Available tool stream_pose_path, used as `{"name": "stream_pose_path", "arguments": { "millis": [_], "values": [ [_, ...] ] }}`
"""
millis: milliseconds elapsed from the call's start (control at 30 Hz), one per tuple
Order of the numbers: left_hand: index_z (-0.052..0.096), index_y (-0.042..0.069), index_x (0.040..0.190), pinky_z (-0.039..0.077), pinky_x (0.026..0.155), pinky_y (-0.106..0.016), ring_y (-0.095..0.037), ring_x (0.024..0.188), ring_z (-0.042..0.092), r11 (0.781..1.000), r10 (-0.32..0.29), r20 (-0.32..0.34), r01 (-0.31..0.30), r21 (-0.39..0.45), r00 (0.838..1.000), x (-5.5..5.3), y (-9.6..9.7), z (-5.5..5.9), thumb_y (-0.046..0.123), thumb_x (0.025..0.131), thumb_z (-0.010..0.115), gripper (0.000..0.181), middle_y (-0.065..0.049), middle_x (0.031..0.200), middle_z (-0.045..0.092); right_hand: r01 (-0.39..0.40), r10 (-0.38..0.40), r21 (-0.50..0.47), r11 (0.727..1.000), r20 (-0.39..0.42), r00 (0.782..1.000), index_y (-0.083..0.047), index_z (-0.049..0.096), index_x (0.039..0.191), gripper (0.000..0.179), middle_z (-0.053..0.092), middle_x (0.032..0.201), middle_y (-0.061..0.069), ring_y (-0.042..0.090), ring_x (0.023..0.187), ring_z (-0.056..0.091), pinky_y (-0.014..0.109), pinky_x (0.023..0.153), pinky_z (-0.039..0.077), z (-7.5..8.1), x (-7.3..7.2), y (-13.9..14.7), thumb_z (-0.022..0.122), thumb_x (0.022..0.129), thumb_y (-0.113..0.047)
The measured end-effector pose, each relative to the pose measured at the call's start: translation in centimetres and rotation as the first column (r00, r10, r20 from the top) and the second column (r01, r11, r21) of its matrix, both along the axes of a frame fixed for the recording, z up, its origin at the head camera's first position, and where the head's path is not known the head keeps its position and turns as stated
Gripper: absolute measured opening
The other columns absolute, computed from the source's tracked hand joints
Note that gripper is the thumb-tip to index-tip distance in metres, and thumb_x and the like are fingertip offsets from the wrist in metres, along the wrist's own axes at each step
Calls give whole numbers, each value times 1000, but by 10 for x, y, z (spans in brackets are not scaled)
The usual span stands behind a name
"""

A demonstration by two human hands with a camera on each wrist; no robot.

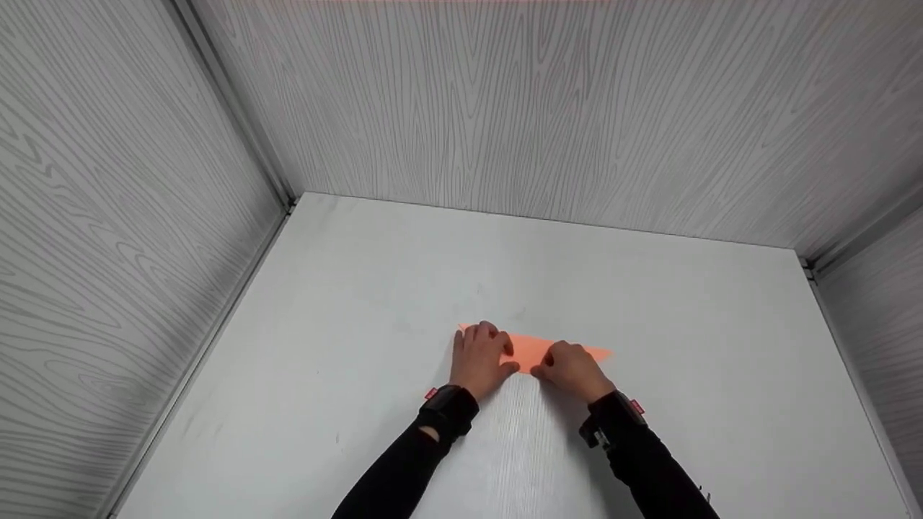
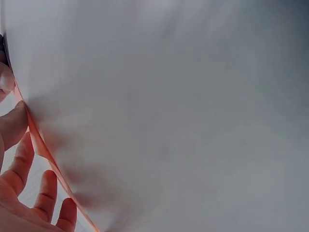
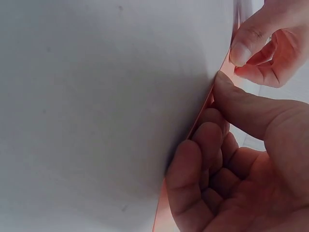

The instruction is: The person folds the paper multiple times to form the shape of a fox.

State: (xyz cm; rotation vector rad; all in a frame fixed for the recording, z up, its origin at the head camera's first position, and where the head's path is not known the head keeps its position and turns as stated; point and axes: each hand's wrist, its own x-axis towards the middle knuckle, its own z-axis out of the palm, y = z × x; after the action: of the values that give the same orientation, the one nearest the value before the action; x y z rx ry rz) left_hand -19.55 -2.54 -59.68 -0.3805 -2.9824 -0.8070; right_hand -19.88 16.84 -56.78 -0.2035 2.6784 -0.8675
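Observation:
A folded sheet of orange paper (image 1: 530, 351) lies on the white table, its pointed ends to the left and right. My left hand (image 1: 482, 364) holds the left part, fingers bent over the sheet and thumb at the near edge. Beside it, my right hand (image 1: 573, 371) grips the near edge to the right of the middle, its fingers curled. The two thumbs are close together in the right wrist view, pressed on the thin edge of the paper (image 3: 163, 208). In the left wrist view the left fingertips (image 2: 48, 181) touch the paper, which shows a raised flap.
The white tabletop (image 1: 375, 288) extends around the paper. Pale wood-grain panels stand at the back (image 1: 505, 108), left (image 1: 108, 216) and right (image 1: 880, 310). Black wrist straps (image 1: 448, 411) sit on both forearms. A small dark object (image 1: 705, 495) shows beside the right sleeve.

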Motion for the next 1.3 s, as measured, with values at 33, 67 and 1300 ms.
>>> {"name": "stream_pose_path", "arguments": {
  "millis": [33, 67, 1300],
  "values": [
    [70, 17, 101, 36, 117, -58, -33, 125, 52, 1000, -1, 0, 1, 0, 1000, -1, -1, 0, 36, 94, 80, 23, -7, 122, 59, -1, 1, 1, 1000, -1, 1000, -12, 55, 72, 32, 40, 62, -3, 13, 58, 39, 27, 59, 31, 0, 0, 0, 73, 98, -17],
    [70, 16, 100, 37, 116, -56, -32, 123, 53, 1000, -4, -5, 4, 3, 1000, -1, -3, 0, 35, 93, 81, 23, -7, 121, 59, -2, 2, 2, 1000, -1, 1000, -12, 55, 71, 33, 39, 62, -3, 13, 58, 39, 27, 59, 30, 1, 0, 0, 73, 98, -17],
    [72, 11, 87, 45, 109, -57, -38, 129, 52, 995, -59, 46, 55, 79, 997, -7, -33, 4, 22, 92, 83, 16, -13, 133, 58, 5, -4, 10, 1000, -106, 994, -15, 48, 65, 42, 33, 60, -4, 12, 55, 33, 29, 56, 25, -3, 4, -37, 76, 96, -17]
  ]
}}
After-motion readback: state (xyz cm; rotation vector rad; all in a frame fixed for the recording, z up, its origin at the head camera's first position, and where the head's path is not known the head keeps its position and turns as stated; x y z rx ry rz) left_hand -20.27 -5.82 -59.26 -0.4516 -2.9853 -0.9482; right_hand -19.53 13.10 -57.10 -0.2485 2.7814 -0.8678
